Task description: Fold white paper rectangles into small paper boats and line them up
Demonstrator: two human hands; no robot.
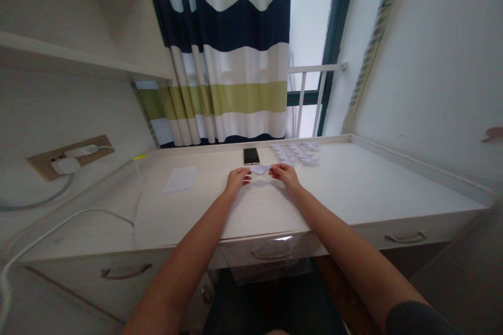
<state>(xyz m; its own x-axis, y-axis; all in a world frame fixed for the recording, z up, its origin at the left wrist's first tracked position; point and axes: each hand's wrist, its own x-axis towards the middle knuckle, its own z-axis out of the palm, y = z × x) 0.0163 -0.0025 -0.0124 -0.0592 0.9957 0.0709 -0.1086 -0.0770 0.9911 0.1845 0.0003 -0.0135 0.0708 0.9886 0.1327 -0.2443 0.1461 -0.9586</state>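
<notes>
A small folded piece of white paper is stretched between my two hands, just above the desk. My left hand pinches its left corner between thumb and fingers. At the right corner, my right hand grips it the same way. Behind the hands and to the right lie several folded paper pieces, set close together in rows. A flat stack or sheet of white paper rests on the desk to the left.
A dark phone lies just beyond the folded paper. The white desk has a raised rim and drawers in front. A white cable runs along the left side from a wall socket panel. A striped curtain hangs behind.
</notes>
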